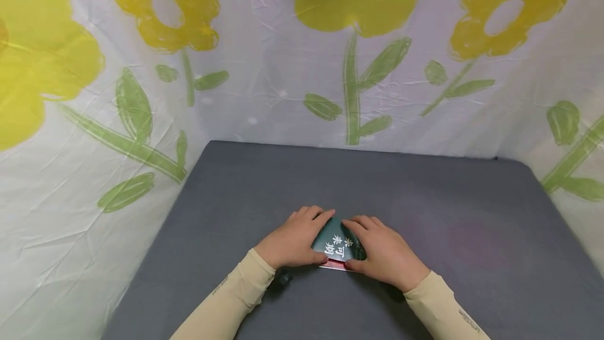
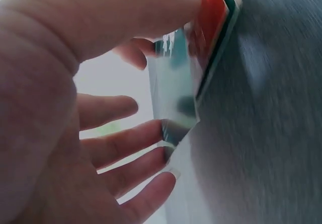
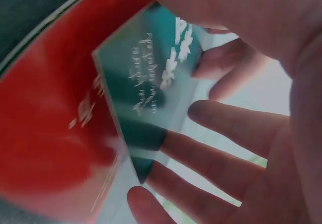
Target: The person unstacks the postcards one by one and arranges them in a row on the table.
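Head view, lower centre: glossy green panel (image 1: 337, 232) with white characters, between both hands, above grey table (image 1: 368, 182). Left hand (image 1: 294, 237) angles in from lower left, right hand (image 1: 389, 251) from lower right; backs up, fingers arched toward far edge, thumbs at near edge. Each pinches the green panel between thumb and fingers. Red panel (image 3: 45, 138) adjoins it, left half of right-wrist view. Beige sleeves (image 1: 222, 298) cover both forearms.
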{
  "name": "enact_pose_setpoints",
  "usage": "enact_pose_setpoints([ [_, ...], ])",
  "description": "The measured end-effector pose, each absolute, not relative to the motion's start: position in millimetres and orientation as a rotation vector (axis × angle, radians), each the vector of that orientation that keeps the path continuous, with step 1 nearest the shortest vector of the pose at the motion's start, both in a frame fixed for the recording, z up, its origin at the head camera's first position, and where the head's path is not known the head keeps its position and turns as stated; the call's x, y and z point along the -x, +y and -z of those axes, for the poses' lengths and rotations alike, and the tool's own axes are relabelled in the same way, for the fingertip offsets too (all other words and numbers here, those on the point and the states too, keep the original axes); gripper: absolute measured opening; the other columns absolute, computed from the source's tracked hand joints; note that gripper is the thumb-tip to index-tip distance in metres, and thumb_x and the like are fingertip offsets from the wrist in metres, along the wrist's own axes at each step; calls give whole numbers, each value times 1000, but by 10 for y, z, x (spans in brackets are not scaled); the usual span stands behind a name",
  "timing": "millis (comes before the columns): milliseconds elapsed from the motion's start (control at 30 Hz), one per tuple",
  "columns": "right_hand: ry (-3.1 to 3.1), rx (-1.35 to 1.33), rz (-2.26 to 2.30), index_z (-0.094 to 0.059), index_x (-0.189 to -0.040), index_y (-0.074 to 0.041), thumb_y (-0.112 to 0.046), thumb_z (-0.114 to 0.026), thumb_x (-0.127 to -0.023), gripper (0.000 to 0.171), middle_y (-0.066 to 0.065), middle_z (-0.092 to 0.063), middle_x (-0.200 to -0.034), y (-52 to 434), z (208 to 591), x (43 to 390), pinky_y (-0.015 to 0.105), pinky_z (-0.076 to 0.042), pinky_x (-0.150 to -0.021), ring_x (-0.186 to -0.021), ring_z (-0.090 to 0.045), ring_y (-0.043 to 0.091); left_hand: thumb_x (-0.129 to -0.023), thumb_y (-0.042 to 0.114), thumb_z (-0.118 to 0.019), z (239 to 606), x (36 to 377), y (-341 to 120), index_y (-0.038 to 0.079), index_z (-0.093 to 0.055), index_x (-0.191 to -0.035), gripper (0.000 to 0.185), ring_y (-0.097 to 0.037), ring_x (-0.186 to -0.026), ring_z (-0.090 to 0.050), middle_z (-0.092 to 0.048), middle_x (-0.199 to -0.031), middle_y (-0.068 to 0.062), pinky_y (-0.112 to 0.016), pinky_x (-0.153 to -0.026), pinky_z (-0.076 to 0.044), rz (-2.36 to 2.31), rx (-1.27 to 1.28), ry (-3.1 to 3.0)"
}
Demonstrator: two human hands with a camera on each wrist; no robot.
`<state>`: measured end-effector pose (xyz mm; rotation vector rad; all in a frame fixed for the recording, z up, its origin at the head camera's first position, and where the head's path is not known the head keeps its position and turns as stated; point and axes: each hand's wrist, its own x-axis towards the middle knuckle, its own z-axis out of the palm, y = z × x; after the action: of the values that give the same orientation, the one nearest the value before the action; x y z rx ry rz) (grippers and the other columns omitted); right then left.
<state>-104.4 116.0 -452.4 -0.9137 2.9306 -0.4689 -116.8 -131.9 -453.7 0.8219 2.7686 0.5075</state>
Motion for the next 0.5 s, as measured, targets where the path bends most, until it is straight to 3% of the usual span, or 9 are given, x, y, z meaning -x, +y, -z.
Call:
enact_pose_setpoints([
  [500,2877,1071,487,-63,-149,-10,-48,-87,-89,75,8,-64,-149,301,4476,1503,49,-56,-112,-138,-60,29,-86,42,-92,4489,1456,-2315,13,-35,-170,106,-33,-150,-47,-49,-164,-11,-61,-126,-37,-683,-625,2790],
])
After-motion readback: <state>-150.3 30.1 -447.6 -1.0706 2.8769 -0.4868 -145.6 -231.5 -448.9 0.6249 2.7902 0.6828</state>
